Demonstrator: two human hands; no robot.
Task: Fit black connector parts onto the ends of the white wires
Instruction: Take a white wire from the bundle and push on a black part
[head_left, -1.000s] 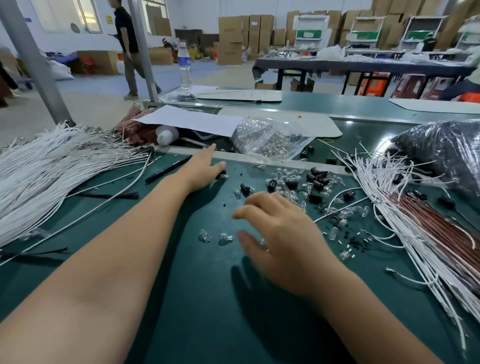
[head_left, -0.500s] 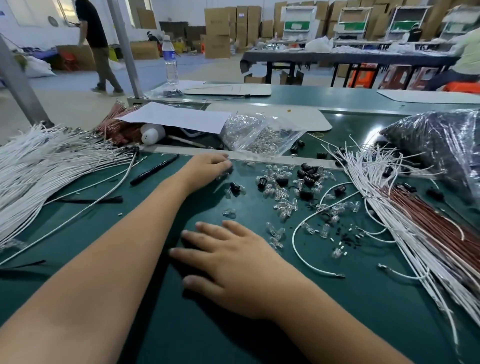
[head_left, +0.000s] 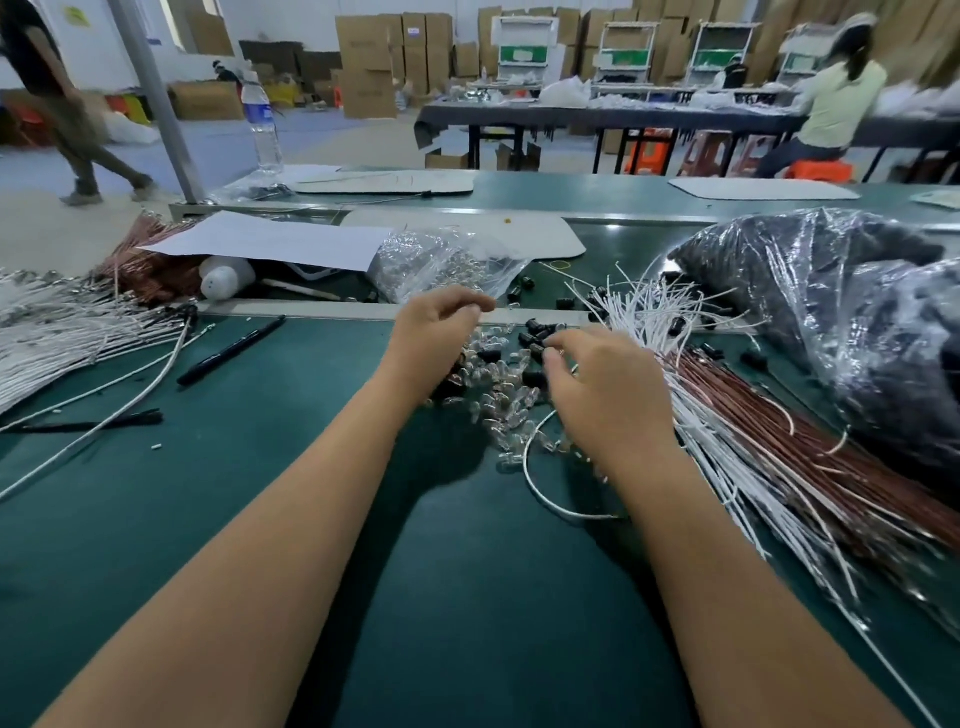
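The left hand (head_left: 434, 338) and right hand (head_left: 597, 384) curl above the black parts (head_left: 540, 332); any grip is unclear. One loose white wire (head_left: 535, 483) curves under the right wrist.

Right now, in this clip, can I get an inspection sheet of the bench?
Surface: dark green bench mat, bare in the foreground.
Job's things: small black connector parts scattered among clear glass bulbs; loose white wire curving under the right hand.
Clutter: black pen, white paper sheet, clear plastic bag of bulbs, dark plastic bag.
Hands: left hand has curled fingers, contents unclear; right hand's fingers curl over the parts, grip unclear.
Cables: white wire bundle left; white and brown wires right.
Surroundings: cardboard boxes, other people.
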